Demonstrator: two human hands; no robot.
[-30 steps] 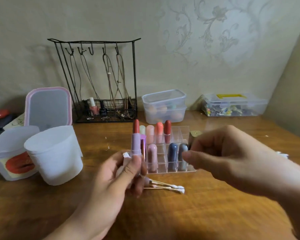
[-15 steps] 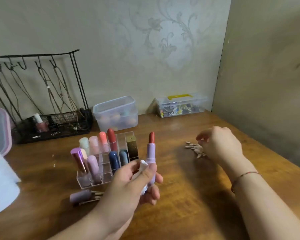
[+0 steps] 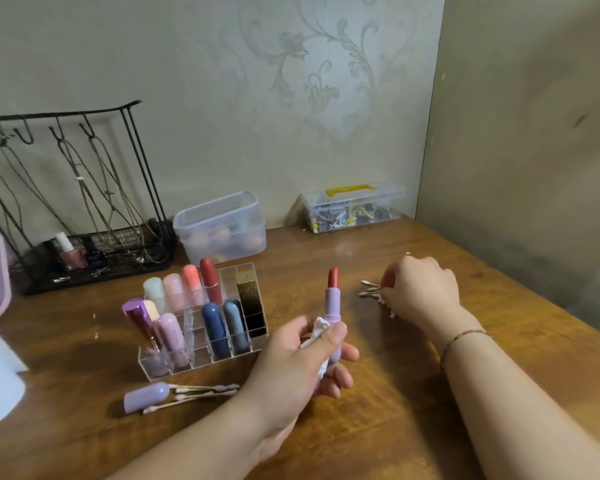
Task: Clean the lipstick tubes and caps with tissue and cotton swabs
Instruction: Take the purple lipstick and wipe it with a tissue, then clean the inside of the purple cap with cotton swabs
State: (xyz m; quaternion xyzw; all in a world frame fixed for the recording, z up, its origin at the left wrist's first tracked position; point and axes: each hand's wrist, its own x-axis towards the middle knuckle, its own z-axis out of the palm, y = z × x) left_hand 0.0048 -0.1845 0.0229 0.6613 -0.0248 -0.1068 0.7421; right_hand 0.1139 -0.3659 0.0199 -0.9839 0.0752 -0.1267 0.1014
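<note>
An uncapped lilac plastic lipstick tube stands upright above the table, its red bullet wound out at the top, gripped low on the barrel together with a crumpled white tissue pressed against its left side. Its rounded lilac cap lies on its side on the wooden tabletop, in front of the clear acrylic organiser, touching a small bunch of wooden-stemmed cotton swabs with pinkish tips. A second loose cluster of white-tipped cotton swabs lies farther right on the table. Capped lipsticks in pastel, red and blue stand upright in the organiser's compartments
</note>
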